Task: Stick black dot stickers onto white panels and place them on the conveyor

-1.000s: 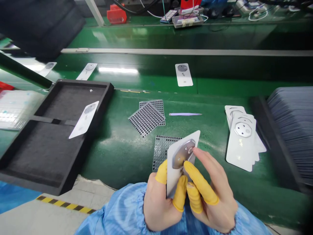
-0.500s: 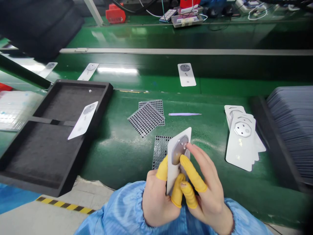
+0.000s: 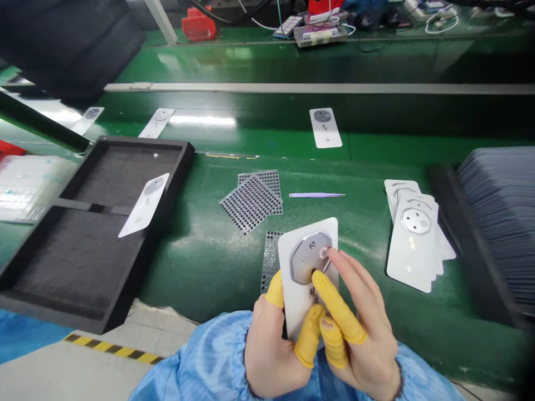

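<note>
A white phone back cover (image 3: 307, 301) with a silver octagonal camera plate (image 3: 307, 256) is held tilted up in front of me. My left hand (image 3: 273, 348) grips it from the left edge, with the thumb across its lower face. Yellow finger cots cover some fingers on both hands. My right hand (image 3: 359, 328) has its fingers stretched out. Its index fingertip touches a small black dot (image 3: 313, 272) at the plate's lower edge, and a bare fingertip rests by the ring at right. Partly hidden behind the cover lies a sheet of black dots (image 3: 271, 259).
Two more dot sheets (image 3: 253, 203) and lilac tweezers (image 3: 317, 195) lie ahead. Stacked covers (image 3: 412, 250) sit at right, beside a dark tray of grey sheets (image 3: 501, 223). At left, one cover (image 3: 146, 203) rests on a black tray (image 3: 104, 317). Several covers, including one (image 3: 326, 128), lie farther back.
The held cover has turned so that its face shows more broadly to me. My right index finger stays at the plate's lower edge. The covers at the back have shifted slightly right.
</note>
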Available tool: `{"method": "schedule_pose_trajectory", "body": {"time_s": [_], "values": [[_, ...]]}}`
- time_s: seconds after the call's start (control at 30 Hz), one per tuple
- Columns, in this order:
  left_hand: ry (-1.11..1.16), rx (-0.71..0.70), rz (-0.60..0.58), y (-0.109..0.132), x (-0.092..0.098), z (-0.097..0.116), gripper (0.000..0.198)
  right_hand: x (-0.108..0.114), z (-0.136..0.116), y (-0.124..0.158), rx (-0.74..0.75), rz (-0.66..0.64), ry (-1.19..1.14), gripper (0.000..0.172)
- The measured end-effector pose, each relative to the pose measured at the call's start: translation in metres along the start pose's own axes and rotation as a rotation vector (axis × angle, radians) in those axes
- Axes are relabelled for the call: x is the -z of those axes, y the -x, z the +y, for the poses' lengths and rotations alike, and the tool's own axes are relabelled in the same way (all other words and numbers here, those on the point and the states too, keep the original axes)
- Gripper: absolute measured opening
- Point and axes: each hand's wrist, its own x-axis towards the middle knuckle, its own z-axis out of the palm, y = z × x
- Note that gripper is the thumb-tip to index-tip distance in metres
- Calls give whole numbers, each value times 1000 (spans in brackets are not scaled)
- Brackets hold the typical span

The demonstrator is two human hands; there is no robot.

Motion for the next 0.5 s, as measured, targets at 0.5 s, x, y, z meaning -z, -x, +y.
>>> {"method": "schedule_pose_trajectory", "body": {"time_s": [0.5], "values": [[-57, -257, -18, -10, 4, 5, 61, 19, 1, -11, 5, -81, -43, 64]]}}
